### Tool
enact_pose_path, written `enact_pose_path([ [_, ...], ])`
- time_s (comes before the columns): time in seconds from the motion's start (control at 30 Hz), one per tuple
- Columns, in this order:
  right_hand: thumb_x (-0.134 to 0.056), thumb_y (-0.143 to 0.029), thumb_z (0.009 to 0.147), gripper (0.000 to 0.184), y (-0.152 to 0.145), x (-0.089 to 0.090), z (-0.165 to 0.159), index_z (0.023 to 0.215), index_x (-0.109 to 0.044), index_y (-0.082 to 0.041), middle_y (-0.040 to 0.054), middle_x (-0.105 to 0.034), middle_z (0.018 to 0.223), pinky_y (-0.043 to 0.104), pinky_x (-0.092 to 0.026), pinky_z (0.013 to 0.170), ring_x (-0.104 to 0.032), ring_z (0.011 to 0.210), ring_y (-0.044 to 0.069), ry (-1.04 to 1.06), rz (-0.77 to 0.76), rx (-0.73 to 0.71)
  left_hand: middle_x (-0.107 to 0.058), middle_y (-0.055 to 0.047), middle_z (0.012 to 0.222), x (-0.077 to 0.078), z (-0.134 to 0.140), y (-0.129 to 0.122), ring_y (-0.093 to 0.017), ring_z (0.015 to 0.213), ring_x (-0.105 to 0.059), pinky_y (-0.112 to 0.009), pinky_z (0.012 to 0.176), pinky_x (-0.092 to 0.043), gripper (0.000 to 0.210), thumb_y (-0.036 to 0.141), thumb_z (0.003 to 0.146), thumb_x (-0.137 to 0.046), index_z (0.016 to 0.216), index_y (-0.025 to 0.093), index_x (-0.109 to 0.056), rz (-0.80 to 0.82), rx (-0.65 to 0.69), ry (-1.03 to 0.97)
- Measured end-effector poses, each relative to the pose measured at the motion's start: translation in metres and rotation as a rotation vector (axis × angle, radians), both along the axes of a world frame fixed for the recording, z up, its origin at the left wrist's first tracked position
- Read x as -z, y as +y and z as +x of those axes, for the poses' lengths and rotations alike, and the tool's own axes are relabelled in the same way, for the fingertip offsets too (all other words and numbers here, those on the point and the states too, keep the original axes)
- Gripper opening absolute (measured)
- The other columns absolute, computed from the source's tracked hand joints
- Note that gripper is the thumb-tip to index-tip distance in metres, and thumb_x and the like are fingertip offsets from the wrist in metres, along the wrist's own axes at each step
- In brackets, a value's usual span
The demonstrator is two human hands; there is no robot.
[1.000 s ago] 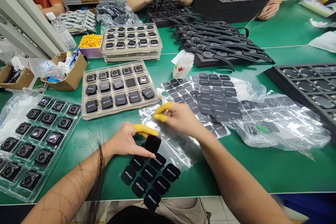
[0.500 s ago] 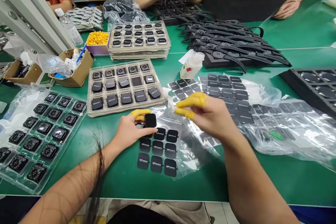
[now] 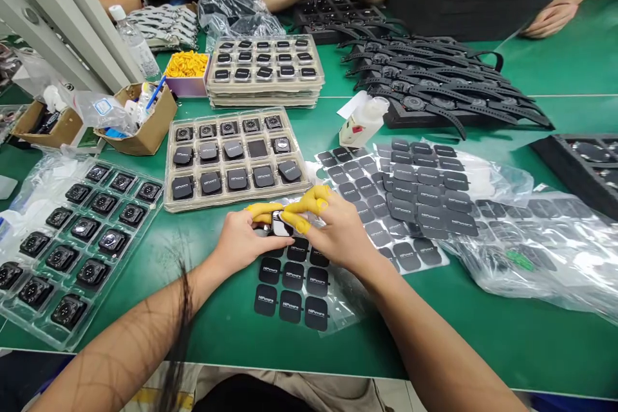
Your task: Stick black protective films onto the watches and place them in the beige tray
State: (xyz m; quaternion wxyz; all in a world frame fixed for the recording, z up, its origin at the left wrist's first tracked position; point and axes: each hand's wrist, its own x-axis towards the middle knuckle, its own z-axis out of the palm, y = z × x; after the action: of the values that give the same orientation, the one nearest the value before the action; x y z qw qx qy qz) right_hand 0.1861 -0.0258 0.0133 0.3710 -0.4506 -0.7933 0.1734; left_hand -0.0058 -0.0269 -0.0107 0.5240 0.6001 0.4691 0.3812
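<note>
My left hand [image 3: 244, 235] grips a small square smartwatch body [image 3: 281, 224] without a strap, its dark glossy face turned up. Yellow finger cots cover some of its fingers. From the other side my right hand [image 3: 333, 225], also in yellow finger cots, closes its fingertips on the watch's right edge. Below both hands lies a clear sheet of black square stickers [image 3: 292, 275] printed "HiFuture"; its top row is partly hidden. Just beyond stands a beige tray [image 3: 193, 207] of watch bodies, some showing such labels and one compartment without a watch.
A clear tray [image 3: 67, 342] of watch bodies lies left. Stacked trays [image 3: 264, 102], a box of yellow finger cots [image 3: 187, 85] and a white bottle [image 3: 363, 121] stand behind. More sticker sheets [image 3: 374, 206] and strapped watches [image 3: 439, 84] are right. Co-workers sit across the table.
My right hand has moved left and down from above the sticker sheets onto the watch. My left hand still holds the watch, whose face now catches bright reflections. The view has shifted slightly.
</note>
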Motion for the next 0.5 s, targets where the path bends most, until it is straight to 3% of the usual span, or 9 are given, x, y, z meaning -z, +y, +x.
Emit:
enact_pose_path([
  [0.1, -0.062, -0.031, 0.095, 0.014, 0.0, 0.0, -0.002, 0.092, -0.075, -0.027, 0.0042, -0.068, 0.085, 0.035, -0.053, 0.07, -0.063, 0.079, 0.019, -0.008, 0.002, -0.062, -0.08, -0.007, 0.107, -0.001, 0.001, 0.0, -0.026, 0.099, -0.077, -0.038, 0.092, -0.063, 0.055, 0.021, 0.062, -0.091, 0.114, 0.019, -0.074, 0.009, 0.002, -0.012],
  [0.17, -0.06, -0.031, 0.097, 0.016, 0.004, -0.002, 0.002, 0.094, -0.075, -0.026, 0.0067, -0.069, 0.089, 0.038, -0.053, 0.073, -0.064, 0.085, 0.022, -0.076, 0.015, 0.082, -0.08, -0.008, 0.106, -0.003, 0.001, 0.0, -0.026, 0.098, -0.077, -0.038, 0.091, -0.064, 0.055, 0.024, 0.061, -0.092, 0.112, 0.018, -0.074, 0.007, -0.014, -0.009],
  [0.27, -0.059, -0.03, 0.097, 0.019, 0.008, -0.009, 0.015, 0.105, -0.074, -0.021, 0.0151, -0.069, 0.109, 0.052, -0.049, 0.09, -0.06, 0.108, 0.032, -0.2, 0.096, 0.368, -0.08, -0.008, 0.102, -0.006, 0.001, -0.001, -0.025, 0.094, -0.078, -0.038, 0.089, -0.065, 0.056, 0.033, 0.062, -0.094, 0.112, 0.017, -0.073, 0.047, -0.06, 0.042],
  [0.3, -0.06, -0.029, 0.096, 0.022, 0.007, -0.012, 0.019, 0.112, -0.072, -0.02, 0.0169, -0.068, 0.116, 0.055, -0.047, 0.095, -0.058, 0.114, 0.034, -0.212, 0.116, 0.363, -0.08, -0.007, 0.102, -0.006, 0.001, -0.002, -0.025, 0.092, -0.078, -0.038, 0.089, -0.065, 0.056, 0.034, 0.062, -0.093, 0.112, 0.018, -0.073, 0.098, -0.067, 0.075],
  [0.37, -0.061, -0.026, 0.095, 0.031, 0.002, -0.016, 0.023, 0.125, -0.066, -0.02, 0.0165, -0.066, 0.125, 0.055, -0.046, 0.099, -0.059, 0.118, 0.034, -0.187, 0.096, 0.215, -0.08, -0.007, 0.102, -0.005, 0.0, -0.004, -0.024, 0.089, -0.078, -0.037, 0.089, -0.066, 0.053, 0.037, 0.063, -0.093, 0.11, 0.018, -0.075, 0.255, -0.075, 0.142],
  [0.43, -0.06, -0.019, 0.094, 0.035, -0.004, -0.018, 0.022, 0.128, -0.062, -0.024, 0.011, -0.071, 0.118, 0.049, -0.051, 0.095, -0.064, 0.11, 0.029, -0.125, 0.002, 0.078, -0.081, -0.006, 0.099, -0.002, -0.002, -0.006, -0.023, 0.085, -0.078, -0.037, 0.087, -0.066, 0.051, 0.039, 0.063, -0.093, 0.107, 0.019, -0.076, 0.408, -0.085, 0.191],
  [0.5, -0.06, -0.017, 0.093, 0.033, -0.008, -0.018, 0.018, 0.124, -0.063, -0.026, 0.0063, -0.074, 0.108, 0.044, -0.054, 0.089, -0.068, 0.1, 0.025, -0.044, -0.097, 0.064, -0.081, -0.005, 0.096, 0.003, -0.004, -0.007, -0.022, 0.081, -0.078, -0.037, 0.085, -0.067, 0.051, 0.04, 0.064, -0.093, 0.107, 0.019, -0.076, 0.496, -0.098, 0.204],
])
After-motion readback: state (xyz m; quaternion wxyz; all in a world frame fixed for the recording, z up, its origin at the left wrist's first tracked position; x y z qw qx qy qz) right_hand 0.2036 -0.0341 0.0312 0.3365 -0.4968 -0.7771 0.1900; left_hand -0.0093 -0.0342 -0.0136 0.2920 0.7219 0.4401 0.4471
